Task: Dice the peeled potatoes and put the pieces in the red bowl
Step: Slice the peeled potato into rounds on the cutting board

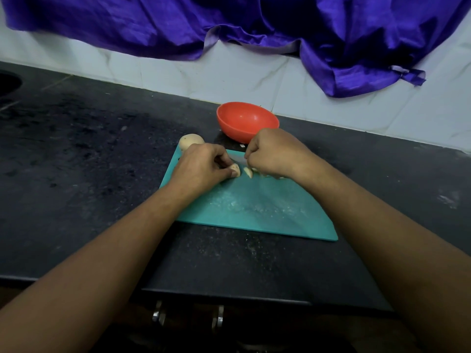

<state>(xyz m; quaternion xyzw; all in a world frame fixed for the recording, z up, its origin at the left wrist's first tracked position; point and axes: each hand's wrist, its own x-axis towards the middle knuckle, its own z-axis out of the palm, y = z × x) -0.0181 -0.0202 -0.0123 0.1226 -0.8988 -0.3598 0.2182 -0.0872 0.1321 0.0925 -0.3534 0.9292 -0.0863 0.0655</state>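
While your left hand (201, 166) pinches one potato piece (235, 171), your right hand (272, 154) grips one knife (238, 160), blade crosswise, tip leftward. One whole potato (191, 141) and one red bowl (247, 121) sit beyond.

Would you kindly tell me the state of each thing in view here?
left hand: pinches the potato piece.
right hand: grips the knife.
knife: blade low between the hands.
potato piece: partly cut, on the cutting board.
cut pieces: loose on the board.
whole potato: uncut, at the board's far left corner.
red bowl: upright, looks empty.
cutting board: flat, smeared white.
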